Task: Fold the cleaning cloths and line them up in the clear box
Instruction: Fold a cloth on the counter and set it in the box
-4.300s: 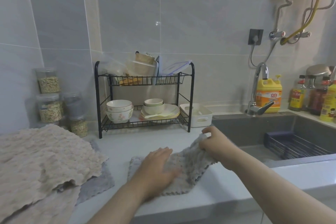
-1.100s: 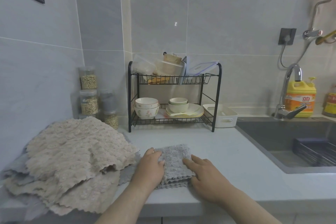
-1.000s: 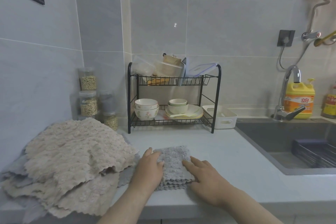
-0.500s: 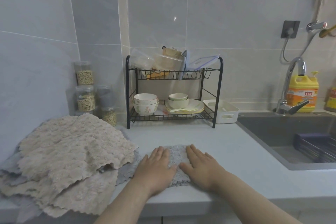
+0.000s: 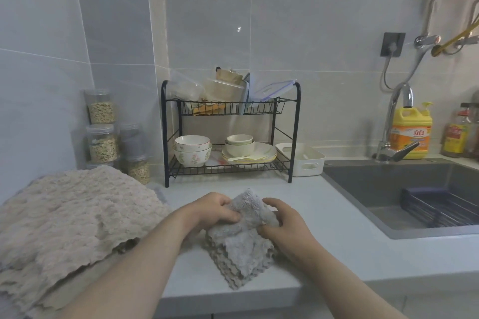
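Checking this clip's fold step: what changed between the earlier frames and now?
The grey cloth, spread out four seconds ago, was folded small and pressed flat under both palms. Now the left hand and right hand have closed on it and are lifting its far edge off the counter; the near edge hangs down. The beige cloth pile and dish rack are unchanged.

Home kitchen for sure: grey tiled walls, a black two-tier wire dish rack (image 5: 230, 134) with bowls at 12 o'clock, a dark steel sink (image 5: 404, 189) with chrome tap (image 5: 396, 122) and yellow dish-soap bottle (image 5: 412, 132) at 2 o'clock.
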Demonstrator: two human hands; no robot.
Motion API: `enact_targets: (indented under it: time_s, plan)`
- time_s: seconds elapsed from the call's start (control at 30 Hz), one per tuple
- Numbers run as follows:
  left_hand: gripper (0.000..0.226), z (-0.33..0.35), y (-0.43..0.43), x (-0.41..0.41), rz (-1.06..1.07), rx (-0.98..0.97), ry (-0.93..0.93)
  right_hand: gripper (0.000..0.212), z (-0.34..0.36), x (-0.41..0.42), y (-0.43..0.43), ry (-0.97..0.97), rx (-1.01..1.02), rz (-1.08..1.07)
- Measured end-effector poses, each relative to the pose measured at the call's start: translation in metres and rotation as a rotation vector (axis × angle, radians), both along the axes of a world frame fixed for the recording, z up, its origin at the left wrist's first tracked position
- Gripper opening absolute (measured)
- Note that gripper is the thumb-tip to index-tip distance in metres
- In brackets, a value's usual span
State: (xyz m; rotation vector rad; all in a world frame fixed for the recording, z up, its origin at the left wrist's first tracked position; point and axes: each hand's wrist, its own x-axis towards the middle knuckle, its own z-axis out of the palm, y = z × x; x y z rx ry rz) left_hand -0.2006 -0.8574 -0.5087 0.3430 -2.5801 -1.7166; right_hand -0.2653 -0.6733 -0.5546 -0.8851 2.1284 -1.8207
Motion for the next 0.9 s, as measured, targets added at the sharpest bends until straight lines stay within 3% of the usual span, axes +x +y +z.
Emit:
enact_targets:
  time_s: [0.1,0.2,0.27,0.37,0.53,0.63,0.7,0.9]
  plan:
    - [0.019,-0.016,-0.001,-0.001,0.138,0.405,0.122,0.048,-0.001,-0.012,0.004,-0.243,-0.16,-0.021]
    - [0.023,-0.035,0.0,-0.001,0.197,0.677,0.23,0.036,-0.001,-0.011,0.002,-0.223,-0.092,-0.014]
    - [0.022,-0.039,0.0,0.0,0.243,0.69,0.272,0.037,-0.001,-0.009,-0.001,-0.225,-0.063,-0.006]
    - [0.03,-0.041,0.0,0.002,0.231,0.646,0.261,0.021,0.0,-0.01,0.0,-0.27,-0.18,-0.005]
    - [0.034,-0.04,0.003,0.006,0.197,0.49,0.208,0.019,0.004,-0.014,0.01,-0.374,-0.333,-0.002]
    - [0.018,-0.04,0.002,0.003,0.269,0.506,0.257,0.04,0.003,-0.014,0.007,-0.405,-0.347,0.01]
    - [0.016,-0.04,0.002,0.002,0.267,0.529,0.286,0.038,0.004,-0.013,0.007,-0.394,-0.349,0.022]
    - [0.042,-0.038,0.001,0.004,0.212,0.609,0.301,0.04,0.003,-0.017,0.008,-0.402,-0.397,-0.009]
